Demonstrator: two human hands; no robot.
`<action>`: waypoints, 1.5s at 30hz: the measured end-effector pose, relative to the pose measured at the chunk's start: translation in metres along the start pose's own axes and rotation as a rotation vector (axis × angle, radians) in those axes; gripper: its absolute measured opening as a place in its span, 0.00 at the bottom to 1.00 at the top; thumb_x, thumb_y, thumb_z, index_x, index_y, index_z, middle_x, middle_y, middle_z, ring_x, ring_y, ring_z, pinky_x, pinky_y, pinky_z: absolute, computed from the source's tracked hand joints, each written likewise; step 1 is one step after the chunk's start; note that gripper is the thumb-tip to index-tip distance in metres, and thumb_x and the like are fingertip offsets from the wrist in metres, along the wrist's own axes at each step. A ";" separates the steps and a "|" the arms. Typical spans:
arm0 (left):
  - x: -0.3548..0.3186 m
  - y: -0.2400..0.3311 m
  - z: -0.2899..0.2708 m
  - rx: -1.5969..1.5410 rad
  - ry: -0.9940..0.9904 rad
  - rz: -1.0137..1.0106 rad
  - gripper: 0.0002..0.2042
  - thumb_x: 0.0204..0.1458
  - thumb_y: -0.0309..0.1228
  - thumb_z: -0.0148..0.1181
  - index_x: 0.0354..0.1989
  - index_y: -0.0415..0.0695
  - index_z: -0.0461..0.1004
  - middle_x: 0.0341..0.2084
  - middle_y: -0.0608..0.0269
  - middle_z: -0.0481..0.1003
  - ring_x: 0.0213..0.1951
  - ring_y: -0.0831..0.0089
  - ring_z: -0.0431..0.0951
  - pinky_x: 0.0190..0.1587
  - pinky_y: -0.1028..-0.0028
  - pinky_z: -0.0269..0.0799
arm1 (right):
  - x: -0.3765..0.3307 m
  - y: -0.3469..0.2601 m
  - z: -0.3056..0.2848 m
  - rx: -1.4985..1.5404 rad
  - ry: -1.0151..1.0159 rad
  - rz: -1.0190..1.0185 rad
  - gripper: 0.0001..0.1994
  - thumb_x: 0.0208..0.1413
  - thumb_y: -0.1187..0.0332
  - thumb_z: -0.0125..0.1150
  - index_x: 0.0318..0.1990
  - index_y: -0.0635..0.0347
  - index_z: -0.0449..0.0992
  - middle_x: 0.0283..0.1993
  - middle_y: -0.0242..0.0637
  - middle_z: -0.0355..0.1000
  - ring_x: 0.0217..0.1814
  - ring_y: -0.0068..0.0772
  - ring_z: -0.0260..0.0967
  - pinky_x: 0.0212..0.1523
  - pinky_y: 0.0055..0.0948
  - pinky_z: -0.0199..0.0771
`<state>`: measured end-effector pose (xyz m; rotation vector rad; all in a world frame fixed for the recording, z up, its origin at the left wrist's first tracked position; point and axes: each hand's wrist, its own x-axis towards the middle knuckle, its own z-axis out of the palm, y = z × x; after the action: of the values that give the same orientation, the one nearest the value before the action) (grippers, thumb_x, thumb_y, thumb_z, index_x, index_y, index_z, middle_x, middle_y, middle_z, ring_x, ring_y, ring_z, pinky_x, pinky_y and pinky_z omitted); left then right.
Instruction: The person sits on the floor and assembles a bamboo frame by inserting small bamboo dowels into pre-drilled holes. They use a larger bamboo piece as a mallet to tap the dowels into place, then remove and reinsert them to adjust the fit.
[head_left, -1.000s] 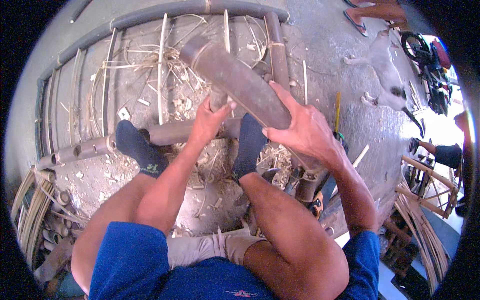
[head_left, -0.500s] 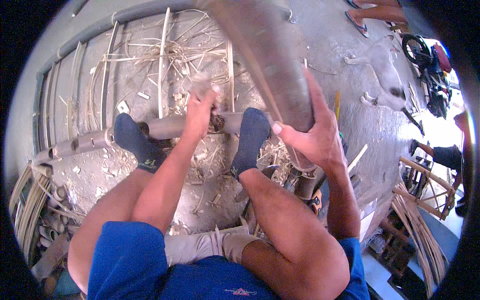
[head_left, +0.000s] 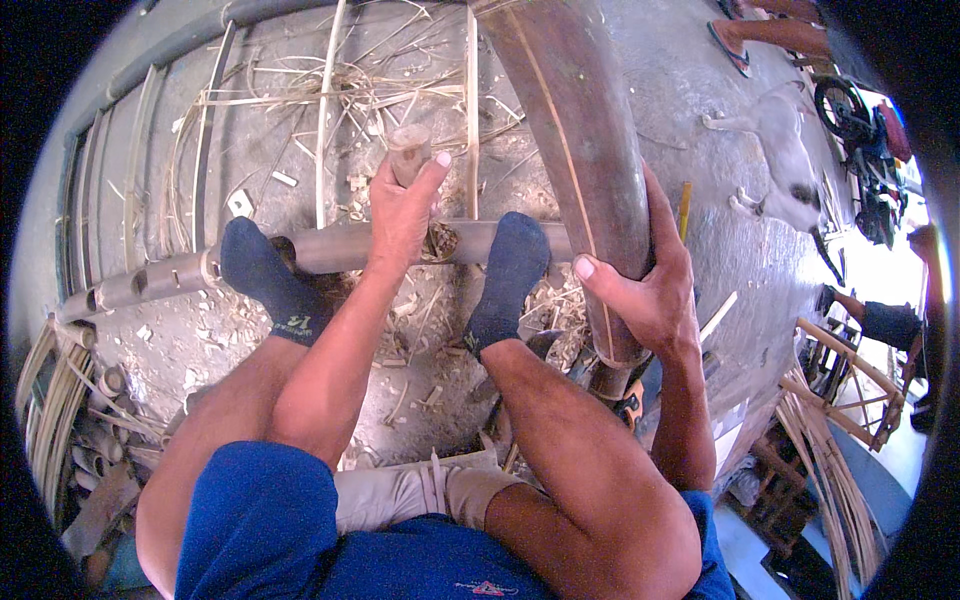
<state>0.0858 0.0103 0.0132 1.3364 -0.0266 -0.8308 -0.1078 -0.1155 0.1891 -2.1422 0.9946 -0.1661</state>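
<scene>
My left hand (head_left: 400, 215) is closed around a short, pale, round-ended wooden piece (head_left: 408, 148), upright above a brown bamboo pole (head_left: 340, 245). Just beside this hand the pole has a rough hole (head_left: 440, 241) with broken fibres in it. More holes are cut along the pole to the left, and both my socked feet (head_left: 508, 275) rest on it. My right hand (head_left: 655, 295) grips a thick brown bamboo length (head_left: 580, 150) near its lower end, thumb in front; its top runs out of view. The lower part of the left hand's piece is hidden by the fingers.
Pale slats (head_left: 472, 110) run from the pole to a far grey pole (head_left: 270, 12), ladder-like. Shavings and thin strips (head_left: 350, 90) litter the floor. Bundled strips (head_left: 50, 420) lie at left. A cat (head_left: 785, 150) lies at right, near another person's foot (head_left: 730, 45).
The thick bamboo length has swung right at its top and is sharper now. My right hand moved slightly right and down. The left hand's piece, blurred before, now shows clearly.
</scene>
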 end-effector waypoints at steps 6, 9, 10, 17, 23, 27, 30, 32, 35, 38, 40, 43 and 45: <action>0.003 -0.007 -0.007 -0.064 -0.010 0.078 0.16 0.55 0.35 0.72 0.47 0.42 0.75 0.26 0.75 0.74 0.21 0.87 0.67 0.21 0.82 0.62 | 0.011 -0.011 0.003 -0.025 -0.038 -0.055 0.52 0.42 0.57 0.77 0.77 0.46 0.54 0.57 0.56 0.77 0.58 0.52 0.78 0.60 0.44 0.75; 0.004 -0.008 -0.009 -0.097 0.010 0.022 0.17 0.55 0.35 0.72 0.47 0.42 0.76 0.26 0.75 0.74 0.21 0.87 0.67 0.21 0.82 0.62 | 0.017 -0.019 0.002 0.043 -0.074 -0.018 0.52 0.42 0.59 0.76 0.76 0.57 0.54 0.64 0.52 0.71 0.65 0.46 0.70 0.66 0.42 0.67; 0.004 -0.008 -0.010 -0.107 0.000 0.046 0.16 0.55 0.35 0.73 0.47 0.43 0.76 0.26 0.75 0.74 0.21 0.87 0.67 0.21 0.82 0.62 | 0.020 -0.021 0.002 0.074 -0.090 0.009 0.53 0.41 0.59 0.76 0.76 0.62 0.54 0.67 0.50 0.68 0.69 0.43 0.66 0.69 0.41 0.63; 0.007 -0.008 -0.016 -0.132 0.034 0.052 0.15 0.55 0.35 0.72 0.44 0.44 0.75 0.23 0.75 0.73 0.20 0.87 0.67 0.20 0.81 0.62 | 0.042 -0.035 -0.002 0.077 -0.007 -0.235 0.51 0.42 0.62 0.79 0.76 0.52 0.56 0.58 0.52 0.77 0.60 0.44 0.76 0.63 0.39 0.73; 0.005 -0.010 -0.016 -0.168 0.038 0.027 0.14 0.56 0.36 0.72 0.43 0.45 0.75 0.23 0.75 0.72 0.19 0.87 0.66 0.20 0.81 0.62 | 0.052 -0.042 0.000 0.103 -0.047 -0.265 0.50 0.43 0.66 0.78 0.76 0.53 0.57 0.62 0.52 0.74 0.64 0.42 0.73 0.64 0.37 0.71; 0.006 -0.013 -0.017 -0.169 0.016 -0.006 0.15 0.56 0.36 0.72 0.45 0.44 0.75 0.23 0.75 0.72 0.20 0.87 0.66 0.20 0.81 0.62 | 0.055 -0.049 0.003 0.097 -0.066 -0.246 0.50 0.43 0.66 0.77 0.75 0.58 0.56 0.62 0.51 0.73 0.64 0.42 0.72 0.65 0.38 0.69; 0.008 -0.013 -0.016 -0.074 0.037 -0.040 0.15 0.56 0.36 0.72 0.46 0.44 0.75 0.23 0.75 0.71 0.19 0.86 0.66 0.20 0.81 0.62 | 0.061 -0.060 0.000 0.101 -0.078 -0.250 0.50 0.45 0.65 0.75 0.75 0.65 0.54 0.63 0.49 0.72 0.63 0.42 0.72 0.66 0.38 0.67; 0.010 -0.013 -0.015 -0.059 0.047 -0.029 0.15 0.56 0.37 0.72 0.45 0.43 0.74 0.23 0.75 0.71 0.19 0.86 0.66 0.20 0.80 0.61 | 0.071 -0.067 -0.001 0.065 -0.060 -0.307 0.49 0.46 0.64 0.75 0.75 0.65 0.54 0.61 0.48 0.73 0.61 0.42 0.73 0.64 0.38 0.70; 0.013 -0.012 -0.015 -0.033 0.026 -0.031 0.14 0.57 0.35 0.70 0.44 0.43 0.74 0.23 0.74 0.71 0.19 0.85 0.66 0.20 0.80 0.61 | 0.089 -0.071 0.008 0.078 -0.044 -0.363 0.48 0.45 0.60 0.78 0.74 0.59 0.58 0.59 0.55 0.75 0.62 0.47 0.75 0.63 0.40 0.72; 0.014 -0.012 -0.016 -0.059 0.028 -0.030 0.11 0.57 0.32 0.68 0.43 0.42 0.74 0.23 0.73 0.72 0.20 0.84 0.67 0.20 0.79 0.62 | 0.095 -0.073 0.028 -0.598 -0.373 -0.282 0.45 0.48 0.50 0.72 0.73 0.50 0.59 0.45 0.60 0.79 0.50 0.61 0.79 0.54 0.52 0.78; 0.014 -0.012 -0.018 0.001 0.053 -0.053 0.08 0.58 0.30 0.63 0.42 0.44 0.72 0.22 0.72 0.71 0.19 0.83 0.65 0.21 0.78 0.61 | 0.099 -0.081 0.029 -0.807 -0.455 -0.302 0.44 0.48 0.52 0.72 0.73 0.50 0.60 0.44 0.59 0.79 0.48 0.58 0.80 0.52 0.50 0.78; 0.012 -0.014 -0.019 0.036 0.040 -0.045 0.08 0.58 0.31 0.63 0.40 0.43 0.72 0.22 0.72 0.71 0.19 0.83 0.66 0.21 0.78 0.61 | 0.110 -0.101 0.015 -0.574 -0.211 -0.465 0.42 0.49 0.54 0.73 0.72 0.50 0.63 0.46 0.60 0.79 0.46 0.54 0.81 0.50 0.46 0.80; 0.011 -0.015 -0.019 -0.045 0.021 -0.052 0.11 0.57 0.29 0.66 0.44 0.41 0.73 0.25 0.69 0.74 0.20 0.82 0.69 0.21 0.78 0.64 | 0.111 -0.110 0.013 -0.200 0.122 -0.579 0.42 0.48 0.51 0.73 0.72 0.48 0.64 0.46 0.63 0.78 0.45 0.58 0.80 0.50 0.48 0.79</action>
<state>0.0949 0.0204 -0.0098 1.3078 0.0428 -0.8563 0.0403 -0.1403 0.2340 -2.5829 0.4411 -0.4972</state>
